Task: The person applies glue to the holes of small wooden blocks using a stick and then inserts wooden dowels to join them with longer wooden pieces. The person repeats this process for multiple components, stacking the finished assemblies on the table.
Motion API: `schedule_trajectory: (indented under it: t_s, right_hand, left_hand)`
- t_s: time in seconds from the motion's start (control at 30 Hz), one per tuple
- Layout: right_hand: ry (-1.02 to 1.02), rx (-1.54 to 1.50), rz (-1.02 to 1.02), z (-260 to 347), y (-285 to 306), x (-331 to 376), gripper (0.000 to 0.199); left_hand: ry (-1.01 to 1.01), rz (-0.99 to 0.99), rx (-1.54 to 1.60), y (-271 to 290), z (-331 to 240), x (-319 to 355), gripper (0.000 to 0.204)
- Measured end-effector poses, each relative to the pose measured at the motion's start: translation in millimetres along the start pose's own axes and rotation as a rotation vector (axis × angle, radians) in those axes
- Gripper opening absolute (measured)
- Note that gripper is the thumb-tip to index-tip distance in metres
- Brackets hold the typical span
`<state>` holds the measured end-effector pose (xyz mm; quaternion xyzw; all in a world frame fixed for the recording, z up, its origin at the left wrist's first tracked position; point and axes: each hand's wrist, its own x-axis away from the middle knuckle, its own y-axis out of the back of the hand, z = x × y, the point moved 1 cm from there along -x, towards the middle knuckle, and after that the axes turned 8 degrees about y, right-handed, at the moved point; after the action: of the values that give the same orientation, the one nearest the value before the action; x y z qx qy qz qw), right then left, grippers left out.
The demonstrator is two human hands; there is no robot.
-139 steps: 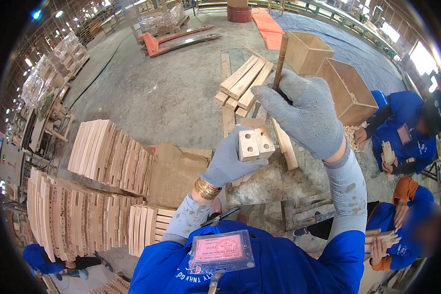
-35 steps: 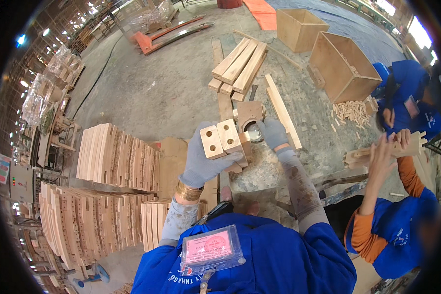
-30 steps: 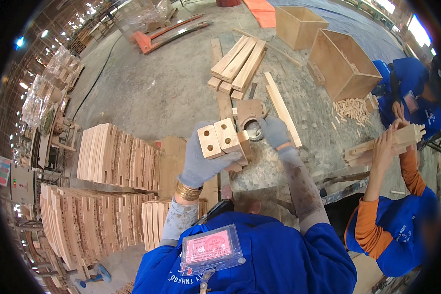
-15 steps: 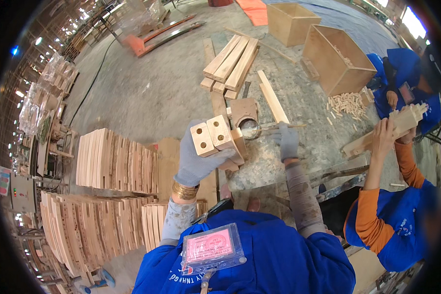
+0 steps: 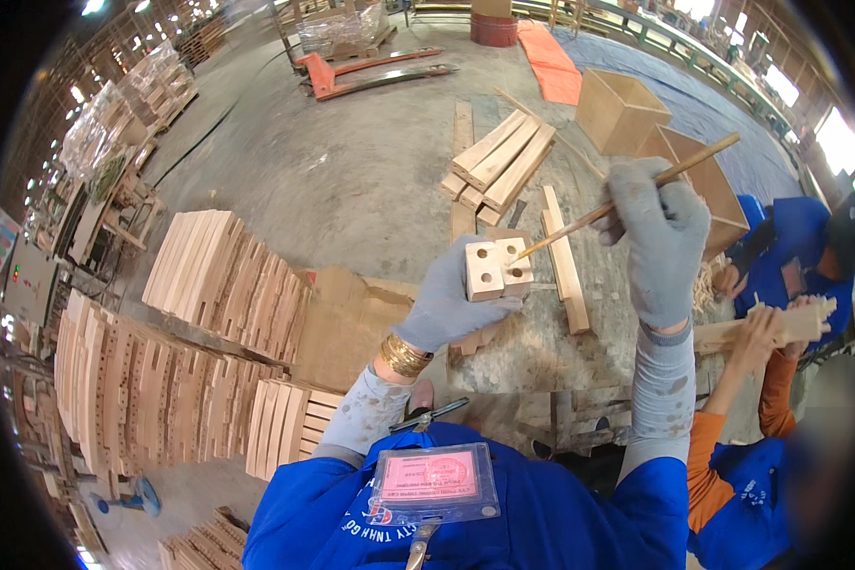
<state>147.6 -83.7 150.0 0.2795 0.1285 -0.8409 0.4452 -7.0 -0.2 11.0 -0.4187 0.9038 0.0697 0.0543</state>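
My left hand (image 5: 449,306), in a grey glove, holds up two small pale wooden blocks (image 5: 497,269) side by side, each with a round hole facing me. My right hand (image 5: 657,239), also gloved, grips a thin wooden stick (image 5: 627,199) at a slant. The stick's lower tip touches the right block at its hole. Both hands hover above a stained workbench (image 5: 532,350).
Stacks of pale wooden slats (image 5: 228,285) stand on my left. Planks (image 5: 500,161) and two open wooden boxes (image 5: 663,141) lie on the concrete floor ahead, beyond them an orange pallet jack (image 5: 370,74). At the right, two people in blue handle a wooden piece (image 5: 768,325).
My right hand has risen from the bench with the stick and brought its tip to the blocks. My left hand keeps the blocks raised, a little to the right.
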Motion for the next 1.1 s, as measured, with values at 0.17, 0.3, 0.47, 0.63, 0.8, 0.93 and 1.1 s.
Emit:
schedule_trajectory:
  t_s: [0.17,0.3,0.47,0.63,0.8,0.93,1.1]
  right_hand:
    - [0.179,0.219,0.255,7.4,-16.8,-1.3,0.022]
    - [0.179,0.229,0.354,17.4,-29.5,-0.2,0.019]
    - [0.238,0.314,0.466,17.8,-32.3,0.7,0.019]
    - [0.391,0.413,0.448,17.9,-35.0,0.6,0.020]
    - [0.095,0.267,0.227,22.9,-28.8,-0.3,0.020]
    - [0.078,0.191,0.046,22.6,-12.2,-5.2,0.019]
    - [0.094,0.231,0.011,19.7,-0.8,-8.9,0.021]
  left_hand:
    - [0.009,0.018,-0.034,2.6,-4.5,1.9,0.063]
    - [0.009,0.028,-0.090,3.9,-4.1,1.4,0.064]
    - [-0.026,0.005,-0.148,3.0,-6.7,2.5,0.064]
    - [0.052,0.031,-0.120,2.9,-7.7,2.2,0.065]
    - [-0.005,0.016,-0.023,0.9,-10.1,3.0,0.062]
    - [-0.036,-0.005,-0.031,1.8,-5.4,3.4,0.062]
    - [-0.005,0.035,0.042,-0.6,-7.0,3.4,0.063]
